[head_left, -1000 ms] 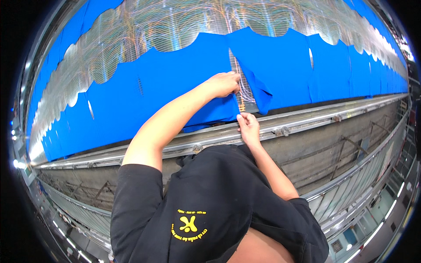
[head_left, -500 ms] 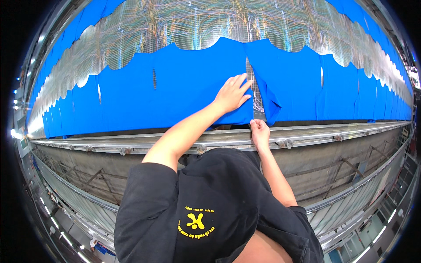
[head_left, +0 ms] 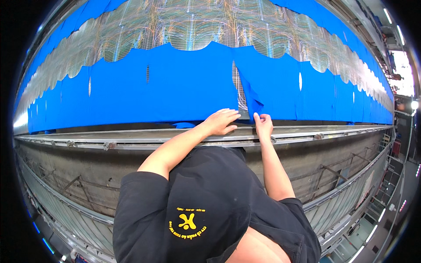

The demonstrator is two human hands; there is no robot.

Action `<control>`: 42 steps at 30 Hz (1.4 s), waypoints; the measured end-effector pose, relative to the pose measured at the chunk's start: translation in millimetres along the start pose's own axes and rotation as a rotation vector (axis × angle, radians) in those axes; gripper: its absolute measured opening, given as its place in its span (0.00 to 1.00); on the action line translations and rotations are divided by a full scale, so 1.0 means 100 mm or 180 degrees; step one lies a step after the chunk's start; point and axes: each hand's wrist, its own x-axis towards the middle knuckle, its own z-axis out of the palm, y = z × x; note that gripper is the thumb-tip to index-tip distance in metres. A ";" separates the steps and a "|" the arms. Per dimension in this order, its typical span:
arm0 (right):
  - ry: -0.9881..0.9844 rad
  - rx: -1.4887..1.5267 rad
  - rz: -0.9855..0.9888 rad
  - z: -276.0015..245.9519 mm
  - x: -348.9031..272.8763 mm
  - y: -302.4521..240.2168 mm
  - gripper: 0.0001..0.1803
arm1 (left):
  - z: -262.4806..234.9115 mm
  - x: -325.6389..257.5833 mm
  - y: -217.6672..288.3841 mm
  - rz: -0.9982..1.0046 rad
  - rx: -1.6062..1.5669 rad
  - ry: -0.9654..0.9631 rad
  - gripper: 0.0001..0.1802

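Cut blue fabric pieces lie side by side along the long table. My left hand (head_left: 222,121) rests at the near lower corner of the left fabric piece (head_left: 188,83), its fingers stretched out and open. My right hand (head_left: 264,127) is closed, thumb and fingers pinching the near corner of the right fabric piece (head_left: 280,87). That piece's left edge is folded over into a small flap (head_left: 255,103). Between the two pieces a narrow wedge of the table surface (head_left: 240,94) shows, wider toward me.
A metal rail (head_left: 188,135) with several clamps runs along the table's near edge. Beyond the fabric, the shiny lined table surface (head_left: 197,22) reflects light, with another row of blue fabric (head_left: 302,8) farther off. Behind me stands another long table (head_left: 66,175).
My left hand has slid from the fabric's right edge down to its near corner. My right hand now pinches the right piece's near corner, and its folded flap has become narrower.
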 end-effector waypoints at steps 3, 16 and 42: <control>0.0122 0.0189 -0.0242 0.07 -0.13 0.00 0.13 | -0.03 0.14 0.33 -0.1807 -0.2103 0.0544 0.28; -0.1112 0.0181 -0.1100 -0.24 -0.08 -0.27 0.13 | 0.63 0.34 0.04 -0.2749 -0.1675 0.1746 0.20; -0.0892 -0.0148 -0.3886 1.01 -0.40 -1.42 0.32 | -0.42 -1.78 0.65 -0.2794 -0.2818 0.3831 0.17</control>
